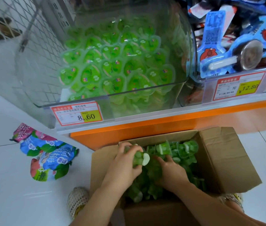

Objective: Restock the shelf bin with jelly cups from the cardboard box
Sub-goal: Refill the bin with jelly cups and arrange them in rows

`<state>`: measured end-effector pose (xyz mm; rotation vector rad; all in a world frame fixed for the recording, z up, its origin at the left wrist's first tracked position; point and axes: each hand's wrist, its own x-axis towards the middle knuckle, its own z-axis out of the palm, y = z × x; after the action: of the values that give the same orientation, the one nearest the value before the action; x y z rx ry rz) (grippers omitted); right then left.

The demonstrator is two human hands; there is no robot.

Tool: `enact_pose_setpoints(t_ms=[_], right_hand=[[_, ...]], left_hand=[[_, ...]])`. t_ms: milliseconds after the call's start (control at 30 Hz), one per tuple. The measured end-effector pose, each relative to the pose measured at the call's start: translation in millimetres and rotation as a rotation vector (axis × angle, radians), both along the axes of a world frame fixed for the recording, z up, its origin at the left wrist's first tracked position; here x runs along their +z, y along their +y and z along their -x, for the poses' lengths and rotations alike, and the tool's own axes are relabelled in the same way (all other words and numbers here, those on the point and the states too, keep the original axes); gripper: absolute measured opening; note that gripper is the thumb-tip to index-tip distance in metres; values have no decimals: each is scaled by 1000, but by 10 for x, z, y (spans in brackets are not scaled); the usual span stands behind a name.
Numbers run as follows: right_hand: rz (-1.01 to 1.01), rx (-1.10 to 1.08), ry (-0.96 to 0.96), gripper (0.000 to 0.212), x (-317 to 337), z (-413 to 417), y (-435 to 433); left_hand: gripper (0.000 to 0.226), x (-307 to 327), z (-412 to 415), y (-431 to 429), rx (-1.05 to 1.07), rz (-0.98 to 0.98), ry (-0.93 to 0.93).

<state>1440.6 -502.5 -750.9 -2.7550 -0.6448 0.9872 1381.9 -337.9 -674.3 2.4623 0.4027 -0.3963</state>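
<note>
in box (218, 160), jelly cups (139, 158) inside left grip (124, 163)

Bright, even light is washing over everything here, laying pale reflections on the glossy floor tiles (6, 176) out left of the left hand (124, 165) and leaving only soft, faint shadows down inside the cardboard box (223, 160) around the right hand (171, 173). Whitish glare is streaking across the clear shelf bin (187, 54) above both hands and veiling the jelly cups (112, 67) inside, while the wide lens is bowing the orange shelf edge (161, 124) and the wire rack (36, 38) far up-left is dissolving into blur.
</note>
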Motion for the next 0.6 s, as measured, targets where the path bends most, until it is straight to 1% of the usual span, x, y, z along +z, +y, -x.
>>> enact_pose_setpoints(t_ms=[100,200,267,367,467,600], right_hand=[[-1,45,-25,83,26,5,30],[-65,44,-17,73,114,-12,64],[-110,46,-6,71,196,-13,62],[-164,50,8,72,354,26,3],[-237,86,3,77,601,29,-79],[-363,135,-31,81,1138,-60,-150]], left_hand=[[43,112,30,80,10,-18,-28],[43,226,41,112,7,-111,-53],[43,295,57,118,-1,-143,-54],[43,434,100,80,-19,-143,-62],[42,621,154,9,-44,-130,-110],[46,1017,236,-39,-73,-34,-225]])
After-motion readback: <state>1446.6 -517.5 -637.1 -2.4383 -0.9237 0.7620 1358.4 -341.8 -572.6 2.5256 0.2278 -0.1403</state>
